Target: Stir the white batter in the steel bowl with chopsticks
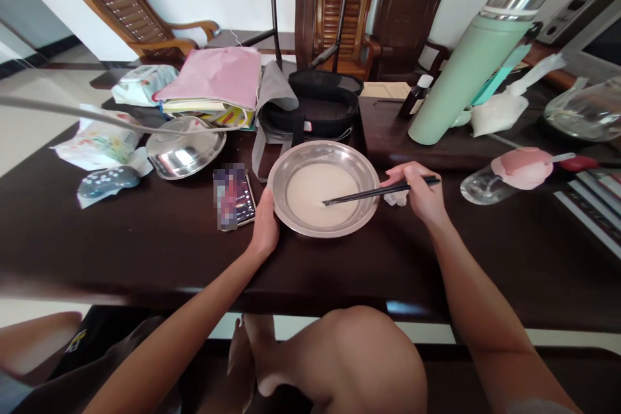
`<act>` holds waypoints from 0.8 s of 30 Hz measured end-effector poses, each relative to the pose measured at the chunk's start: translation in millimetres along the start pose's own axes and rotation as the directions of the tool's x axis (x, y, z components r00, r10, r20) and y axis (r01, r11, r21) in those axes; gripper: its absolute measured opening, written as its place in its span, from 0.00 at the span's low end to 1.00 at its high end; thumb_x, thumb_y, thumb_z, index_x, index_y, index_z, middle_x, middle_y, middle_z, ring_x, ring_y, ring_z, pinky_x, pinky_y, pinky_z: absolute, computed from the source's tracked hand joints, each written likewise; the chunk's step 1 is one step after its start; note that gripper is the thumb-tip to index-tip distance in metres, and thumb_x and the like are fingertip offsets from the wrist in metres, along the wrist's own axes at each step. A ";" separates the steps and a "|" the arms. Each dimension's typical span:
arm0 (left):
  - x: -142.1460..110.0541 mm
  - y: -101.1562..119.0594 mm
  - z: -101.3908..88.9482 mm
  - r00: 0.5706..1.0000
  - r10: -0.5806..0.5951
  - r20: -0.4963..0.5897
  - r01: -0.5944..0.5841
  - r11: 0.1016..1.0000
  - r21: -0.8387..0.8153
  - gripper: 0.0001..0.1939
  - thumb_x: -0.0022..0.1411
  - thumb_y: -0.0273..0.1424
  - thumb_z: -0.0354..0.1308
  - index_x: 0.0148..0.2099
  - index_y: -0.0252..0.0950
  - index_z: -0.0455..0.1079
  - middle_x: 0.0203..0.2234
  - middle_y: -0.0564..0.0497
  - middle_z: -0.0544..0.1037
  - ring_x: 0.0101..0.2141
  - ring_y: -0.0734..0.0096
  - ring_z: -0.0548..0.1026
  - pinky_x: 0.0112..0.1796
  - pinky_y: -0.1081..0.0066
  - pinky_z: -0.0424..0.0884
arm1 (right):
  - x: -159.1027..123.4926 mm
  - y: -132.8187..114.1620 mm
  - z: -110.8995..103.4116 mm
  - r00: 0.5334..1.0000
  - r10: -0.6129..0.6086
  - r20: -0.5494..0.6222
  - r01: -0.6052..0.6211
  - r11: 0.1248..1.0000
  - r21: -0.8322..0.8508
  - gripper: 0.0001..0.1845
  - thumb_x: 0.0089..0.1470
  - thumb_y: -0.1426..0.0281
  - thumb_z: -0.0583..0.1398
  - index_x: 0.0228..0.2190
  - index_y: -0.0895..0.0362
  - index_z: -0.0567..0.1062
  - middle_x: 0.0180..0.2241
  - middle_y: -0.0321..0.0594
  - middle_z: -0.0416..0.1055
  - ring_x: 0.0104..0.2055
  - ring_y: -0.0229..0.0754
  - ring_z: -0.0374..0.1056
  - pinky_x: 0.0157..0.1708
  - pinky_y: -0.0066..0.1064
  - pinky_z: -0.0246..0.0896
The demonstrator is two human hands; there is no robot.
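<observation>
A round metal bowl rests on the dark wooden table, with a milky white liquid in it. My left hand grips the bowl's left side, its fingers partly hidden beyond the rim. In my right hand is a pair of black chopsticks, slanting over the right rim with their tips in the liquid. A crumpled white tissue lies between the bowl and my right hand. Just left of my left hand, a phone lies face up with its screen lit.
Left stand an upturned metal bowl, tissue packs and a game controller. Behind are a pink cloth on books and a black bag. A tall green thermos and a pink-lidded cup stand right.
</observation>
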State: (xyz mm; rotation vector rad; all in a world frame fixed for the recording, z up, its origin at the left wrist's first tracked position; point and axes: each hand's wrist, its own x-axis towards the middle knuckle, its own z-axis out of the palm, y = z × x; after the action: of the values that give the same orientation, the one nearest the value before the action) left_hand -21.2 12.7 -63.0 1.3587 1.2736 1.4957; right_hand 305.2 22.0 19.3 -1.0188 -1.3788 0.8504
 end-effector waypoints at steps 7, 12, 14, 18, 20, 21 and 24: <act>-1.4 6.2 0.7 1.000 -0.026 0.014 0.027 0.999 -0.028 0.32 0.77 0.57 0.43 0.65 0.45 0.74 0.64 0.49 0.78 0.69 0.55 0.69 0.72 0.52 0.60 | -0.2 -3.4 0.0 1.000 -0.020 0.018 0.022 0.995 -0.098 0.22 0.62 0.47 0.65 0.34 0.51 0.86 0.32 0.40 0.87 0.36 0.46 0.84 0.41 0.37 0.81; -2.4 14.5 3.6 0.998 -0.059 0.011 0.060 0.995 -0.074 0.31 0.77 0.57 0.44 0.63 0.44 0.75 0.64 0.49 0.78 0.67 0.54 0.71 0.71 0.53 0.61 | -1.2 -1.0 -1.9 0.999 0.009 0.050 -0.005 0.998 -0.061 0.22 0.62 0.47 0.65 0.34 0.51 0.86 0.30 0.40 0.86 0.32 0.46 0.83 0.37 0.37 0.81; -2.2 15.3 4.1 0.998 -0.061 0.014 0.062 0.994 -0.087 0.32 0.76 0.58 0.45 0.63 0.44 0.75 0.64 0.49 0.78 0.68 0.54 0.71 0.71 0.54 0.62 | -1.2 -1.0 -1.8 0.998 -0.009 0.069 0.017 0.993 -0.115 0.21 0.62 0.47 0.65 0.33 0.51 0.86 0.33 0.41 0.87 0.37 0.47 0.84 0.42 0.38 0.81; -1.8 12.7 3.0 0.999 -0.036 0.017 0.037 0.998 -0.046 0.32 0.77 0.58 0.43 0.64 0.44 0.74 0.65 0.49 0.78 0.69 0.54 0.70 0.72 0.52 0.61 | -0.5 0.2 -2.3 1.000 -0.003 -0.019 0.002 0.998 -0.061 0.22 0.63 0.47 0.64 0.35 0.51 0.85 0.30 0.40 0.86 0.32 0.47 0.83 0.36 0.39 0.81; -1.7 10.6 2.2 1.000 -0.025 0.016 0.026 0.999 -0.024 0.32 0.77 0.57 0.42 0.65 0.45 0.74 0.64 0.49 0.78 0.69 0.54 0.69 0.72 0.52 0.60 | -0.3 -0.2 -1.1 1.000 0.009 -0.014 -0.009 1.000 -0.029 0.23 0.63 0.46 0.64 0.35 0.51 0.85 0.27 0.39 0.84 0.28 0.46 0.81 0.33 0.39 0.80; -1.6 9.7 1.9 1.000 -0.026 0.014 0.026 0.999 -0.023 0.32 0.78 0.57 0.42 0.65 0.45 0.74 0.64 0.49 0.78 0.69 0.54 0.69 0.72 0.52 0.59 | -0.3 -0.8 -0.1 1.000 0.005 0.010 -0.005 0.999 -0.038 0.23 0.62 0.45 0.64 0.34 0.51 0.85 0.27 0.40 0.85 0.29 0.46 0.81 0.35 0.39 0.81; -1.3 7.1 1.4 1.000 -0.029 0.006 0.030 0.999 -0.024 0.31 0.78 0.56 0.43 0.65 0.45 0.74 0.63 0.49 0.79 0.69 0.55 0.70 0.72 0.51 0.60 | -0.2 -1.8 1.3 0.997 -0.020 0.070 0.028 0.992 -0.120 0.23 0.61 0.45 0.65 0.33 0.50 0.86 0.31 0.41 0.86 0.38 0.48 0.84 0.43 0.40 0.81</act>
State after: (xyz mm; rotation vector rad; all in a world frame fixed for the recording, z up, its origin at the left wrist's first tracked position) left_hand -18.9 10.0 -56.6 1.3223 1.2633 1.4817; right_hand 303.7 21.2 20.8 -1.0718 -1.5130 0.7976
